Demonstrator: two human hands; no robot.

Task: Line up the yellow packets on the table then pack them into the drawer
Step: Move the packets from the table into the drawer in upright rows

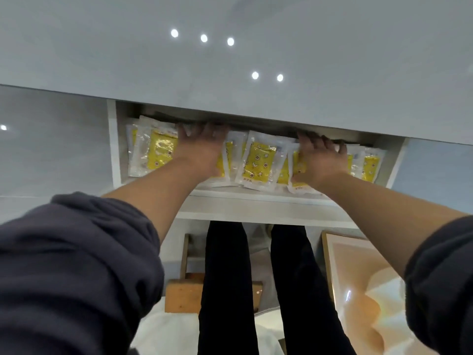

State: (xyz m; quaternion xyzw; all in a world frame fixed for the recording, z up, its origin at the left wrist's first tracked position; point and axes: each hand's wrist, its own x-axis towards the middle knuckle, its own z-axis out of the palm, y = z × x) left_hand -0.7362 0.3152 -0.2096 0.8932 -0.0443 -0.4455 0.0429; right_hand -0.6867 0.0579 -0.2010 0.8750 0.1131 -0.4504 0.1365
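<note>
Several yellow packets (259, 160) in clear wrapping lie side by side in the open white drawer (261, 204) under the grey table top (230, 73). My left hand (202, 144) lies flat on the packets left of centre, fingers reaching back under the table edge. My right hand (320, 160) presses flat on the packets right of centre, fingertips also tucked under the edge. More packets show at the far left (156, 152) and far right (368, 165) of the drawer. The back of the drawer is hidden by the table top.
My legs in black trousers (225, 290) stand in front of the drawer. A wooden stool (183, 293) sits on the floor to the left of them. A framed picture (358, 278) leans at the right.
</note>
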